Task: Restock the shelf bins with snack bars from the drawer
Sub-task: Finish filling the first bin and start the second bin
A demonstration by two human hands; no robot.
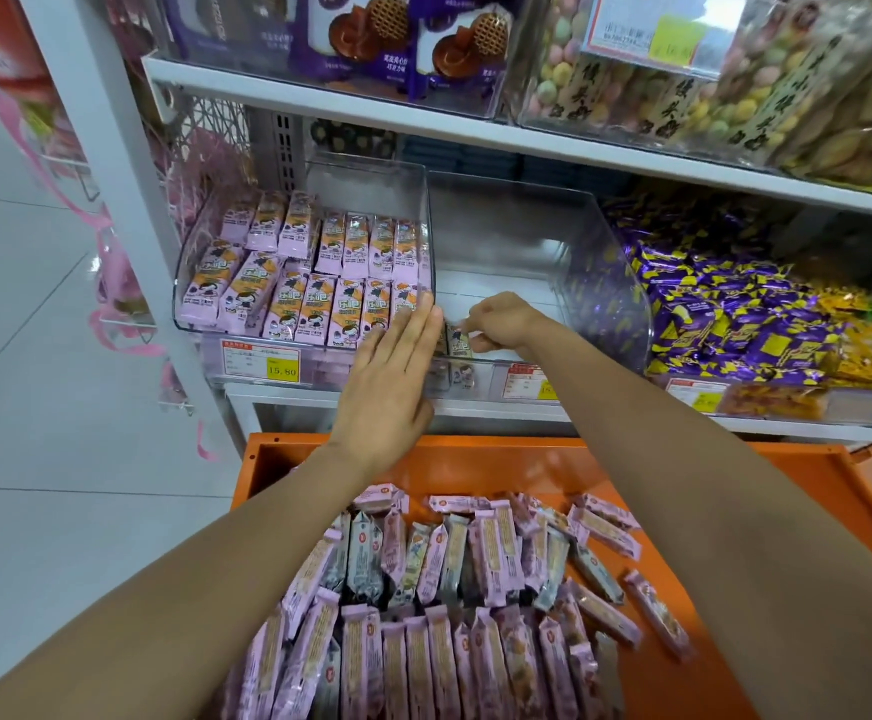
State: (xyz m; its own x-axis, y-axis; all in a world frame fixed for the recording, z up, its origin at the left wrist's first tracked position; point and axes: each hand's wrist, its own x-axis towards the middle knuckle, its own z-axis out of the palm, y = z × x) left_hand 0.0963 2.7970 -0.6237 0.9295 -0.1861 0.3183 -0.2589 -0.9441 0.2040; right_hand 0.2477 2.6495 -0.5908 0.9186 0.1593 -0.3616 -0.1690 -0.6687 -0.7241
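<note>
**Starting a fresh row**

Pinching a snack bar (458, 341) between curled right hand (501, 322) fingertips, standing it upright just inside the clear bin (605, 283) front wall. Holding left hand (392, 376) flat, fingers straight and together, right beside that bar, probably bracing against tipping. Leaving remaining bars (449, 589) heaped in the orange drawer (813, 459), well below both fingertips.

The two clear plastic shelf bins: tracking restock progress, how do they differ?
The left clear plastic bin is packed with pink-wrapped snack bars; the middle clear plastic bin holds only a few bars at its front left corner. The right hand pinches one in the middle bin, not the left bin. Both share one shelf.
</note>
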